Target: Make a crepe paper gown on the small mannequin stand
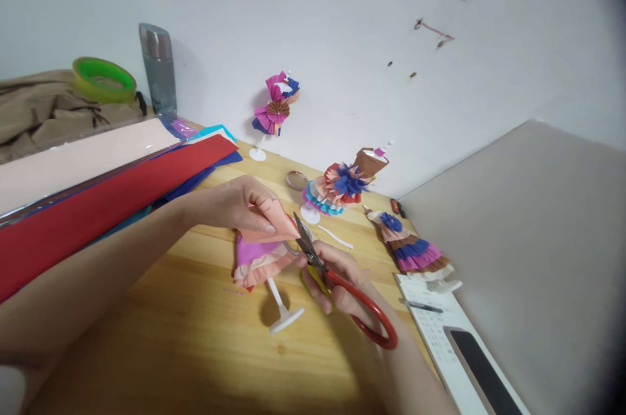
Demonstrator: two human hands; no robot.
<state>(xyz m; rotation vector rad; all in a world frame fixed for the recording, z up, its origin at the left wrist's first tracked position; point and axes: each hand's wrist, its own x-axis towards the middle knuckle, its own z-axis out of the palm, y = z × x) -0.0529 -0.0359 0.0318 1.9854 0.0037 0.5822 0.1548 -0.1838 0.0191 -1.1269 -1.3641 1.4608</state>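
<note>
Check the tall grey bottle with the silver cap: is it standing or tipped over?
Standing: the tall grey bottle rises in front of the white wall, silver cap on top.

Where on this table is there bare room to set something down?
Bare tabletop lies between the forearms, nearer than the white stand. The left is crowded with red paper; the middle with left hand, right hand and scissors; the right with a paper dress and phone.
</note>
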